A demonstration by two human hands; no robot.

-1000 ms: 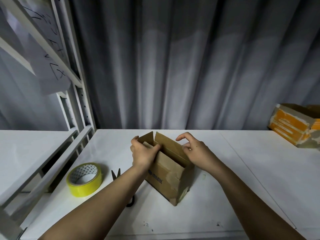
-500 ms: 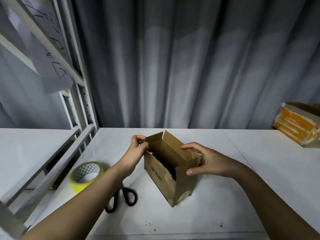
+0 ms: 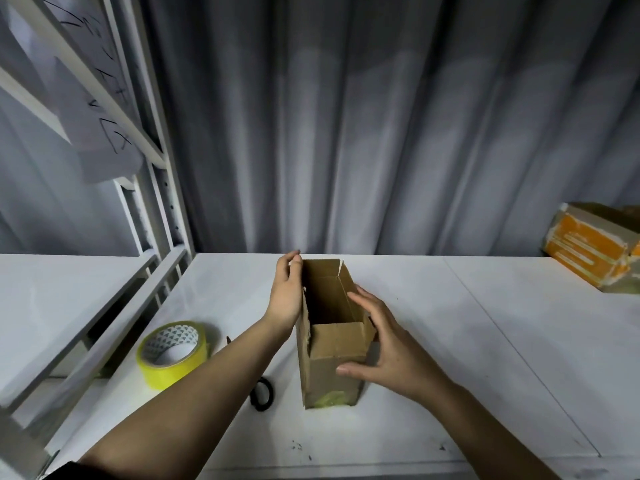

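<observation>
A small brown cardboard box [image 3: 332, 372] stands upright on the white table [image 3: 485, 358], its top flaps up and its inside dark and open. My left hand [image 3: 286, 292] lies flat against the box's left wall, fingers straight and reaching its far top corner. My right hand [image 3: 384, 344] presses the right wall with straight fingers, the thumb across the near face. Yellow-green tape shows at the box's bottom edge.
A yellow tape roll [image 3: 172, 353] lies left of the box. Black scissors [image 3: 260, 393] lie partly under my left forearm. An orange and brown carton [image 3: 595, 247] sits at the far right. A white metal rack [image 3: 149, 209] stands at the left, a grey curtain behind.
The box has turned from a slanted pose to square with me. Both hands left the top flaps and now lie flat on its side walls.
</observation>
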